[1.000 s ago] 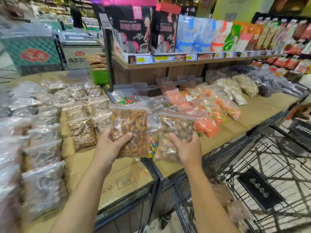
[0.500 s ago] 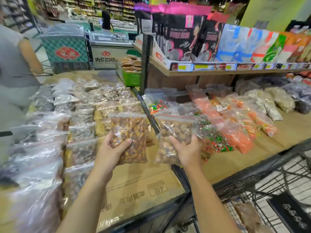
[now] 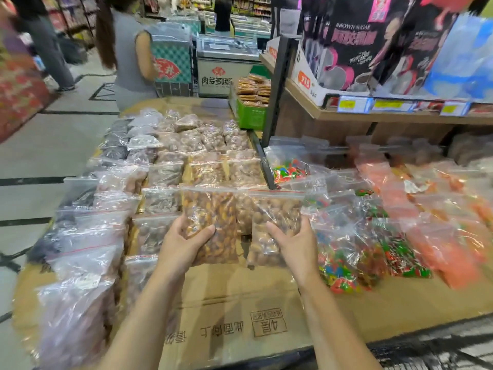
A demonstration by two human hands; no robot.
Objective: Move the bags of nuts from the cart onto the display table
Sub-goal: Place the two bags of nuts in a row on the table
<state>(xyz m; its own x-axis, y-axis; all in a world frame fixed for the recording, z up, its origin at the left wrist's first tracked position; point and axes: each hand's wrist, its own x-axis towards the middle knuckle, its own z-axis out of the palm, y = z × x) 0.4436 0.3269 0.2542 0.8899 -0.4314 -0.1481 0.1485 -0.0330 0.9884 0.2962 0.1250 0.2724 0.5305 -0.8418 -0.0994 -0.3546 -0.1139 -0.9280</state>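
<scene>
Currently left hand (image 3: 181, 245) grips 1 dark nut bag (image 3: 210, 225), right hand (image 3: 296, 247) grips 1 paler nut bag (image 3: 272, 222). Both bags sit just above bare cardboard (image 3: 234, 297) on the display table's near edge, bagged rows left and far.

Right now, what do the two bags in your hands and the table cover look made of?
Left bag and right bag: thin clear plastic with a glossy finish. Both show glare and wrinkles, the contents show through, and a zip-seal strip runs along the top. Cover: probably cardboard, matte brown, with a fold crease and printed marks.
</scene>
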